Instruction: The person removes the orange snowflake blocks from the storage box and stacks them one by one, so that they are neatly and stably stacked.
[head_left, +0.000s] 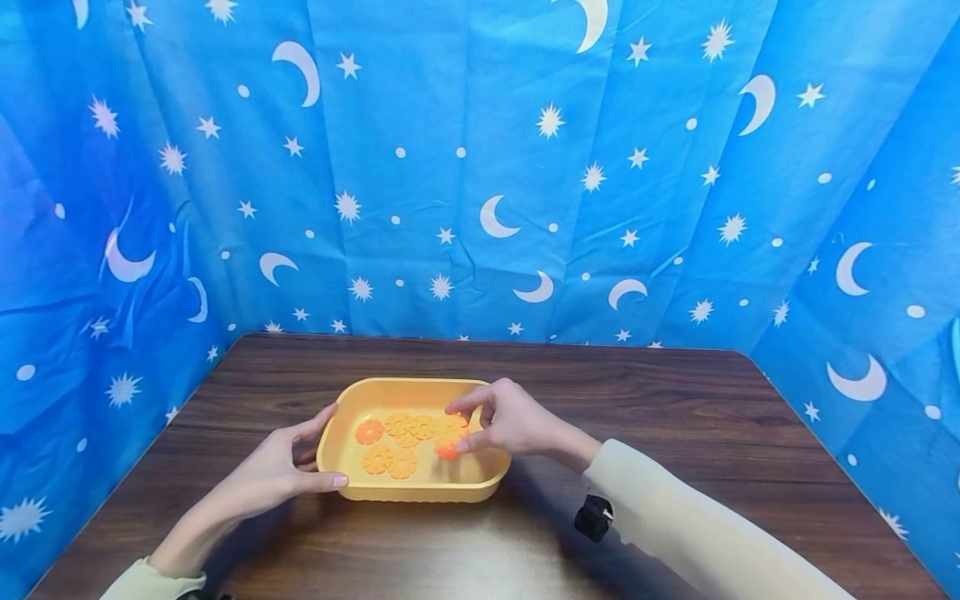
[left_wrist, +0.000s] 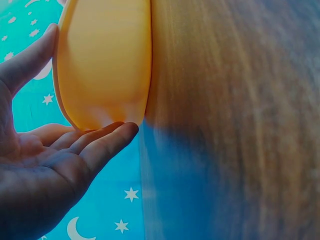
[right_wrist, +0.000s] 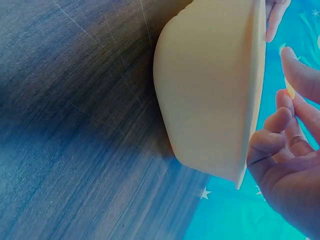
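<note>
A yellow plastic basin (head_left: 420, 493) stands on the table with several notched, flower-shaped plastic discs (head_left: 377, 459) in yellow and orange lying in it. My left hand (head_left: 273, 467) holds the basin's left end, thumb on the near rim and fingers at the end wall; the left wrist view shows those fingers (left_wrist: 107, 142) extended against it. Over the basin's right part, my right hand (head_left: 517, 421) pinches a yellow notched disc (right_wrist: 289, 88) between thumb and fingertips. Orange shows just below it in the head view; whether that is a second held disc is unclear.
The dark wood-grain table (head_left: 637, 383) carries the basin near its middle left. Blue curtains (head_left: 465, 183) with white moons and stars hang behind and on both sides. A black device (head_left: 595, 517) sits at the right wrist.
</note>
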